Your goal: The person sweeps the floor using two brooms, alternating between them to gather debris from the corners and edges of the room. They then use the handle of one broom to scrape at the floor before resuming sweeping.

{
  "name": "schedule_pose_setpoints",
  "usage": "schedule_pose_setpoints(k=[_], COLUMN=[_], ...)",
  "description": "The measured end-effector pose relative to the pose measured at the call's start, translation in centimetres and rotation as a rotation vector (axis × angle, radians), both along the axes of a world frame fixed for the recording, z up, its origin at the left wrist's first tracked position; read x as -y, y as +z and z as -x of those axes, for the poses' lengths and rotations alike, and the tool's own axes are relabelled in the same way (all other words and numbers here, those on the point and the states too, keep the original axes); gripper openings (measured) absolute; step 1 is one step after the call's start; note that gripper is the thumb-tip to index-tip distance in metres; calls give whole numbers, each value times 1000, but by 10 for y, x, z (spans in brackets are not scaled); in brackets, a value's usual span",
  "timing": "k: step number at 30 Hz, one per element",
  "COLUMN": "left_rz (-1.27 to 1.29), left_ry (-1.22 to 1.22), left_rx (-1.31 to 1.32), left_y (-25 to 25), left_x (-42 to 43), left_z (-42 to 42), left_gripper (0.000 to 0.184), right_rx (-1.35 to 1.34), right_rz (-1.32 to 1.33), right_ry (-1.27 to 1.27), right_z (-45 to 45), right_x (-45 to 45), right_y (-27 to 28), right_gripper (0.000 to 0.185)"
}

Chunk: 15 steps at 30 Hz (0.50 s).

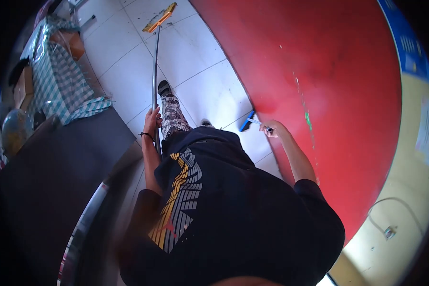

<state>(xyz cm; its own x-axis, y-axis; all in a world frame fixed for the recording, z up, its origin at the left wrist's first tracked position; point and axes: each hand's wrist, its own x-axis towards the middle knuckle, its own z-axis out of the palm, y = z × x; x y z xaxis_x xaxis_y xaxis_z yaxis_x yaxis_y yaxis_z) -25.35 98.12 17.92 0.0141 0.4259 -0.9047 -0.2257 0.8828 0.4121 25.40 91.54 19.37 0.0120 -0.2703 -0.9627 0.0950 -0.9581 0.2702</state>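
My left hand (pixel 151 120), with a dark band at the wrist, is closed around the grey pole of a long-handled mop (pixel 155 66). The pole runs away from me to an orange mop head (pixel 161 18) on the tiles, with dark smudges around it. In my right hand (pixel 272 128) is the pale handle of a brush with a blue head (pixel 247 121). Its head points left, beside the lower part of the red wall; whether it touches the wall or floor I cannot tell.
White tiled floor (pixel 200 47) runs between a red wall (pixel 329 71) on the right and a dark table (pixel 66 157) on the left. A green-and-white checked cloth (pixel 62 81) hangs near cardboard boxes (pixel 24 89). A cable with a plug (pixel 390 232) lies at lower right.
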Motion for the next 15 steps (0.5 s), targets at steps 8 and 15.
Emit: schedule_pose_setpoints(k=[8, 15], left_rz=[72, 129], left_ry=[-16, -143], left_rx=[-105, -213], left_y=[4, 38], left_x=[-74, -115], left_z=[81, 145], left_gripper=[22, 28], right_rx=[-148, -215], right_rz=[-130, -464], right_ry=[-193, -134], right_z=[106, 195], right_x=[-322, -479], right_y=[27, 63], right_gripper=[11, 10])
